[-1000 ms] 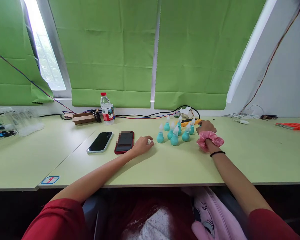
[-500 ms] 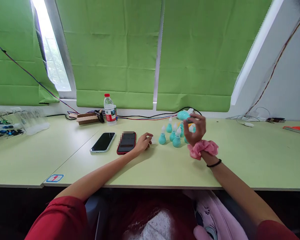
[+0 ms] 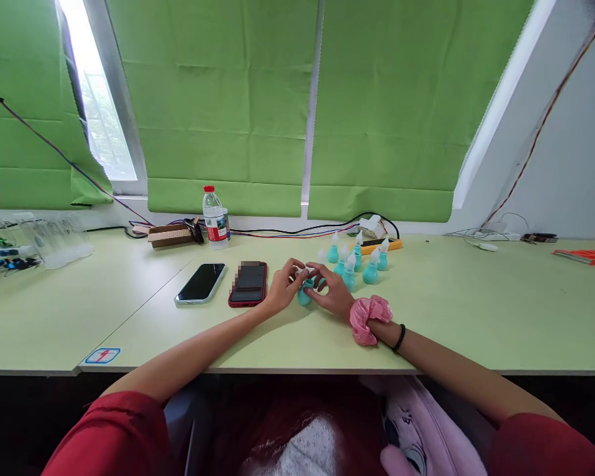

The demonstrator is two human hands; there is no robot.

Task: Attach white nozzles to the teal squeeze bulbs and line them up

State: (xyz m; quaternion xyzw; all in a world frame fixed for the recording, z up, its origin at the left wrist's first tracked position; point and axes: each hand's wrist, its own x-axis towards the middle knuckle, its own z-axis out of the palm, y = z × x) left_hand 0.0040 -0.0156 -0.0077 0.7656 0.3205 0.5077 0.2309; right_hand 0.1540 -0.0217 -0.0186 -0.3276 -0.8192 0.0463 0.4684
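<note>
My right hand (image 3: 334, 291), with a pink scrunchie at its wrist, grips a teal squeeze bulb (image 3: 304, 296) by its upper edge, low over the table. Fingers of my left hand (image 3: 283, 288) pinch a small translucent tip (image 3: 303, 274) just above the bulb's mouth. Fingers partly cover the tip, so I cannot tell whether it is seated in the bulb. Just beyond my right hand stand several assembled nasal aspirators (image 3: 370, 270), teal bulbs with pointed, whitish tips.
Left of my left hand lie a phone in a red case (image 3: 248, 284) and a second phone (image 3: 201, 283). A water bottle (image 3: 215, 221) and a cardboard box (image 3: 174, 235) stand behind them. An orange tool (image 3: 384, 246) lies behind the aspirators, and red-handled scissors (image 3: 588, 256) at far right.
My right hand has come left and down from the back of the group with a teal bulb, meeting my left hand. My left hand has lifted the translucent tip from the table.
</note>
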